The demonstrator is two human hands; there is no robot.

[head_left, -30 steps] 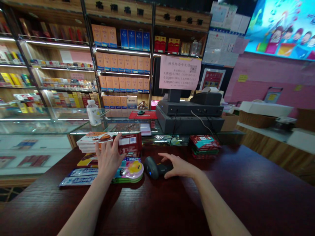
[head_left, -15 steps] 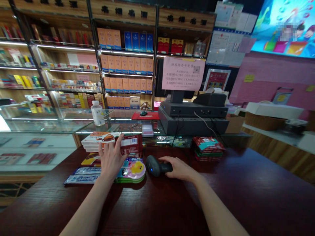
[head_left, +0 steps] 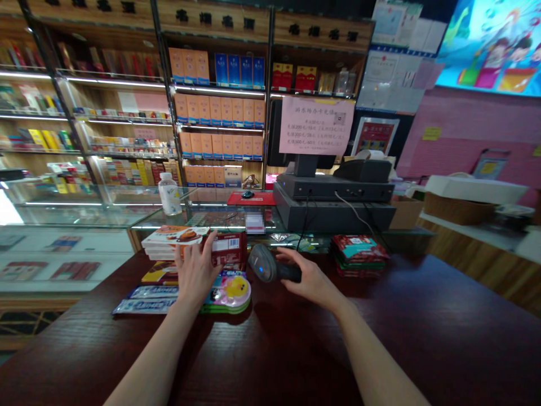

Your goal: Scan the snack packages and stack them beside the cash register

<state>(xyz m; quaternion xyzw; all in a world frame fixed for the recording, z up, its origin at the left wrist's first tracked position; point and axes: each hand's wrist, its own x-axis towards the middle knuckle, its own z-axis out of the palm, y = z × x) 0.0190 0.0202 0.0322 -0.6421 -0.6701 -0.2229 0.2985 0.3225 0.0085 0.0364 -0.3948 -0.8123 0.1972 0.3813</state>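
My left hand [head_left: 196,276] is closed on the left edge of a dark red snack packet [head_left: 230,256], tilted up so that its white barcode label faces me. Part of the packet is hidden behind my fingers. In my right hand [head_left: 310,279] is a black barcode scanner [head_left: 264,265] with a blue light, gripped by its handle above the table. Its head points left, close to the packet. Around my left hand lie a stack of white boxes [head_left: 163,239], a yellow packet [head_left: 158,272], long blue-and-white packets [head_left: 146,305] and a colourful duck-pattern pack [head_left: 232,290].
A stack of red and green packets [head_left: 359,254] sits at the right on the dark wooden table [head_left: 287,361]. Behind, the glass counter bears a bottle [head_left: 169,194], a mouse [head_left: 247,194] and a cash register [head_left: 333,206] with cables hanging down.
My right hand has raised the scanner off the table and turned its head up towards the packet. My left hand keeps the packet almost in place.
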